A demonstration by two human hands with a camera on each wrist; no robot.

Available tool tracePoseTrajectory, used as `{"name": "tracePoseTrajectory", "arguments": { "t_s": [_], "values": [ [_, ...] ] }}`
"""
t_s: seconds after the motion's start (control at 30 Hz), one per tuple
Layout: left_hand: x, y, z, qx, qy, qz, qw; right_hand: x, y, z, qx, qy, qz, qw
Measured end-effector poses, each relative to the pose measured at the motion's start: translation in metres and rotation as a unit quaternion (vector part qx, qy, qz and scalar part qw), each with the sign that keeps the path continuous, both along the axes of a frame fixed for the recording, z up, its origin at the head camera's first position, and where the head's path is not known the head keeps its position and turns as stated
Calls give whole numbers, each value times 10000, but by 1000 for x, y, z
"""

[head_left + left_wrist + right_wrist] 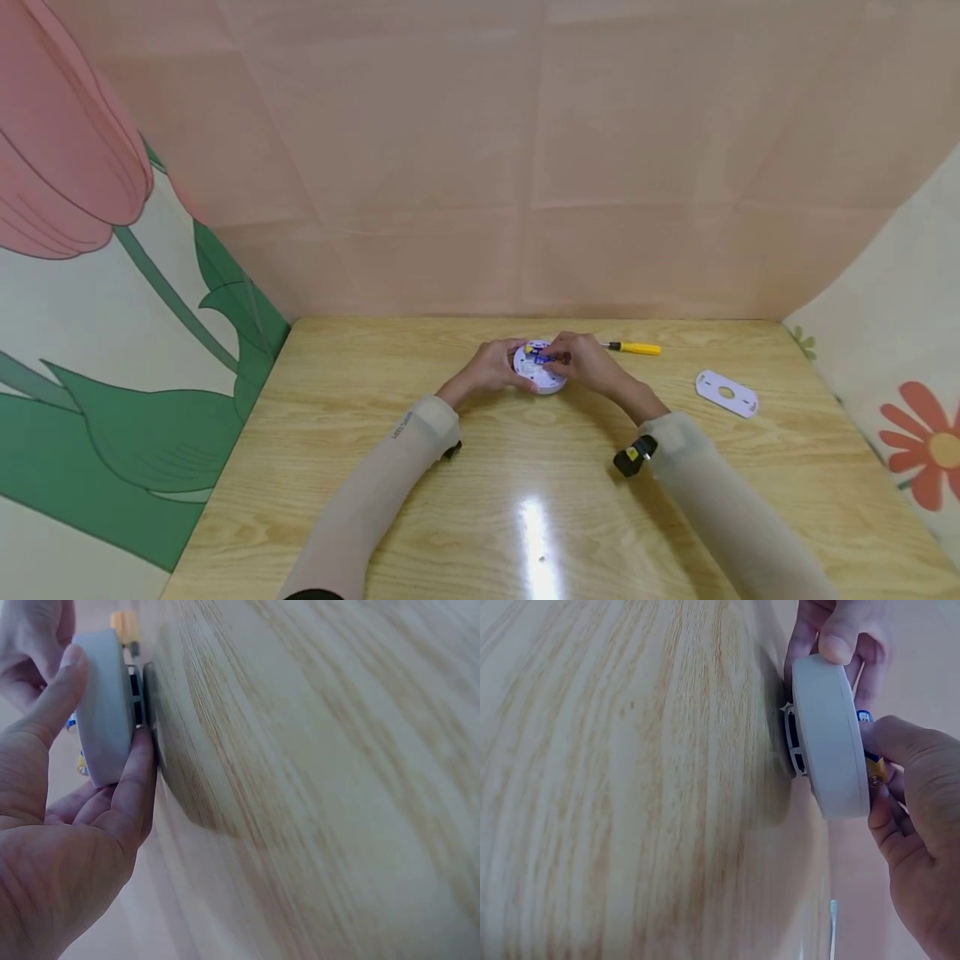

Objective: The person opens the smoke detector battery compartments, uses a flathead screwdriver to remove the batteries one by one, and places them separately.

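A round white smoke detector (543,383) is held just above the wooden table, its open battery side up and its slotted vent (795,742) toward the tabletop. My left hand (491,367) grips its rim, thumb on the upper edge and fingers underneath. From the other side my right hand (588,360) reaches over it, thumb and fingers pinching a blue-and-gold battery (875,771) at the battery side. A second blue end (864,715) shows further along, partly behind the fingers. How far the batteries sit in their slots is hidden.
Behind my right hand lies a screwdriver (639,348) with a yellow handle. A white mounting plate (741,403) with rounded ends and a central hole lies to the right. The wooden table (337,433) meets a pinkish backdrop at its far edge.
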State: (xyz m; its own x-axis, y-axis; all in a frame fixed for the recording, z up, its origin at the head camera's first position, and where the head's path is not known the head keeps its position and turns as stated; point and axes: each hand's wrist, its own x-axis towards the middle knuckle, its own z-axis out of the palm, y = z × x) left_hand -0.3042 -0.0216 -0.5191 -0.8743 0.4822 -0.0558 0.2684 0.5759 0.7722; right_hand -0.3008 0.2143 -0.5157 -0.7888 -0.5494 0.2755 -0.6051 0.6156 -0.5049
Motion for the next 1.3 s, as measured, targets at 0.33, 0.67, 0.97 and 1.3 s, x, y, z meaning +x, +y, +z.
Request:
{"name": "tracePoseTrajectory", "arguments": {
  "t_s": [0.33, 0.67, 0.97, 1.3],
  "values": [
    [-1, 1, -4, 14, 61, -28, 10000, 2, 9, -8, -1050, -369, -22, 9938],
    [-1, 1, -4, -41, 16, -2, 10000, 4, 17, -13, -1414, -440, -261, 9886],
    [-1, 2, -3, 83, 22, -18, 10000, 9, 23, -7, -1753, -391, -276, 9834],
    [-1, 3, -4, 49, 23, 6, 10000, 19, 35, 7, -1714, -225, -274, 9846]
  ]
}}
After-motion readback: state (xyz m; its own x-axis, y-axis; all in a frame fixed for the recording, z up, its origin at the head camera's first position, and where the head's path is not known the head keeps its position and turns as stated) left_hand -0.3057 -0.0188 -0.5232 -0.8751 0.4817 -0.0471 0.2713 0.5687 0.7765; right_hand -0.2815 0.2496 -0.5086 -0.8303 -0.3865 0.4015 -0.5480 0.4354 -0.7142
